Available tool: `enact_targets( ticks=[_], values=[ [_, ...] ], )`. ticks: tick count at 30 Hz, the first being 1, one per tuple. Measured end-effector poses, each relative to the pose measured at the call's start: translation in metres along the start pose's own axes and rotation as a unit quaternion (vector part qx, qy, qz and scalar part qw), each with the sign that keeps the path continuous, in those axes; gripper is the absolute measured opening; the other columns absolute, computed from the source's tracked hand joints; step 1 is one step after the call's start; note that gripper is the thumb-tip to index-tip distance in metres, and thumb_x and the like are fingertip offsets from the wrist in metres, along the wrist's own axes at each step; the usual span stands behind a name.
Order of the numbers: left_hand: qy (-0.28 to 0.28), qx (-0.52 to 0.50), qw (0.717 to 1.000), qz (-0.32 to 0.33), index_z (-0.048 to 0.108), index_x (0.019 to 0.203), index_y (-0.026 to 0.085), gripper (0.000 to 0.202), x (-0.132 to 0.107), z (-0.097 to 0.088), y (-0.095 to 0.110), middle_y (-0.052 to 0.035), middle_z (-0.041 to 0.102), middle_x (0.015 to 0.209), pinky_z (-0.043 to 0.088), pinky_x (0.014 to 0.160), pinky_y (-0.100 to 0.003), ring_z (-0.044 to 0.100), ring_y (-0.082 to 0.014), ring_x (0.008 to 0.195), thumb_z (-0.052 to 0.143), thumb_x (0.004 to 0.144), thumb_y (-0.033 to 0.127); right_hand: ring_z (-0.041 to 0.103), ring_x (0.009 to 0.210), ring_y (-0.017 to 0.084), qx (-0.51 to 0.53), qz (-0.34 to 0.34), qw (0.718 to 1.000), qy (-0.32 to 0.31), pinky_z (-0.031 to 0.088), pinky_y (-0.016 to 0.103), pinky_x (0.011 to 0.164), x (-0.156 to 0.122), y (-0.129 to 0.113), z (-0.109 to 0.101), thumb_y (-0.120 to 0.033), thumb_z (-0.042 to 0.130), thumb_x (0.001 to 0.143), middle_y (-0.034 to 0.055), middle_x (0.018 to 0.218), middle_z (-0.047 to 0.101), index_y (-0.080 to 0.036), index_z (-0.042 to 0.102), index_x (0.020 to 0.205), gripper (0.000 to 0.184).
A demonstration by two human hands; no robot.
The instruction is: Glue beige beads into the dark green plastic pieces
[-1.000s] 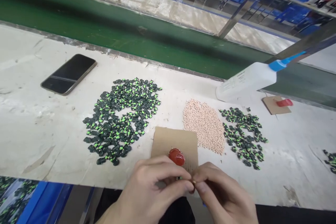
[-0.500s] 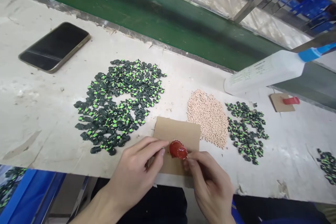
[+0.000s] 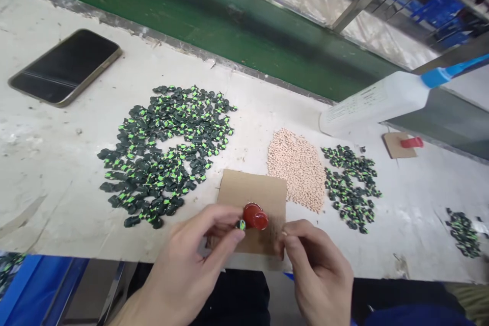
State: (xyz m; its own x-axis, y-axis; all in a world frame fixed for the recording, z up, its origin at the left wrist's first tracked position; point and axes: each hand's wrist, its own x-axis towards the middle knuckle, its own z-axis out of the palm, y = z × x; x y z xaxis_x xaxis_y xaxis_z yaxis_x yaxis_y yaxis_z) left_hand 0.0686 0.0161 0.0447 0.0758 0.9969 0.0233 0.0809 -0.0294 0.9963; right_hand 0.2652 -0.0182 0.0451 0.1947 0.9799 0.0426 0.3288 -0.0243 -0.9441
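Observation:
My left hand (image 3: 204,249) pinches a small dark green piece (image 3: 241,224) with bright green marks between thumb and fingertips, just left of a red cup-like holder (image 3: 252,215). That holder stands on a brown cardboard square (image 3: 254,188) at the bench's front edge. To its right, my right hand (image 3: 315,260) is closed in a pinch on a tiny pale bead-like piece (image 3: 284,233), apart from the holder. A big pile of dark green pieces (image 3: 168,158) lies beyond my left hand. A patch of small pale beads (image 3: 296,168) spreads behind my right hand.
A phone (image 3: 66,66) lies at the left. Behind the beads leans a white bottle with a blue nozzle (image 3: 376,102). More dark green pieces (image 3: 353,188) lie right of the beads. A second cardboard piece (image 3: 393,146) holds a red tube (image 3: 411,142). A green belt (image 3: 229,15) runs behind.
My right hand has drawn back to the right from the red holder. My left hand's fingers have turned, bringing the dark green piece into sight. The view has shifted slightly.

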Motion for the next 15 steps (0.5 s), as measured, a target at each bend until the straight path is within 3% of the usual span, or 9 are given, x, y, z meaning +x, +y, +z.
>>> enact_targets(
  ticks=[3,6,11,15],
  values=[
    [-0.027,-0.099,0.993,-0.066,0.084,0.084,0.030,0.027,0.000,0.007,0.012,0.0070,0.083,0.074,0.058,0.060,-0.005,0.077,-0.0085,0.060,0.077,0.079,0.005,0.066,0.061,0.012,0.147,0.067,0.986,-0.034,0.058,0.023,0.060,0.000,-0.007,-0.003,-0.031,0.069,0.100,-0.0020,0.075,0.067,-0.029,0.076,0.093,0.010],
    [-0.080,-0.172,0.974,-0.127,0.087,0.087,0.031,0.026,0.003,0.015,0.017,0.0036,0.081,0.070,0.059,0.059,-0.008,0.075,-0.0093,0.058,0.076,0.081,0.008,0.073,0.073,0.013,0.240,0.094,0.965,-0.052,0.063,0.026,0.072,0.000,-0.013,-0.003,-0.031,0.073,0.098,0.0001,0.090,0.077,-0.033,0.079,0.094,0.007],
    [-0.121,-0.209,0.957,-0.160,0.088,0.085,0.032,0.025,0.003,0.021,0.018,0.0010,0.078,0.072,0.058,0.059,-0.011,0.069,-0.0093,0.061,0.073,0.084,0.012,0.077,0.089,0.016,0.246,0.100,0.963,-0.034,0.065,0.024,0.077,-0.005,-0.019,-0.002,-0.028,0.077,0.095,0.0027,0.099,0.083,-0.035,0.082,0.093,0.009],
    [-0.137,-0.229,0.947,-0.181,0.089,0.091,0.034,0.026,0.003,0.020,0.019,0.0005,0.078,0.076,0.057,0.061,-0.010,0.069,-0.0088,0.064,0.075,0.085,0.013,0.078,0.088,0.015,0.226,0.081,0.970,-0.036,0.065,0.022,0.076,-0.008,-0.020,-0.002,-0.026,0.075,0.096,0.0009,0.099,0.083,-0.036,0.082,0.094,0.012]
  ],
)
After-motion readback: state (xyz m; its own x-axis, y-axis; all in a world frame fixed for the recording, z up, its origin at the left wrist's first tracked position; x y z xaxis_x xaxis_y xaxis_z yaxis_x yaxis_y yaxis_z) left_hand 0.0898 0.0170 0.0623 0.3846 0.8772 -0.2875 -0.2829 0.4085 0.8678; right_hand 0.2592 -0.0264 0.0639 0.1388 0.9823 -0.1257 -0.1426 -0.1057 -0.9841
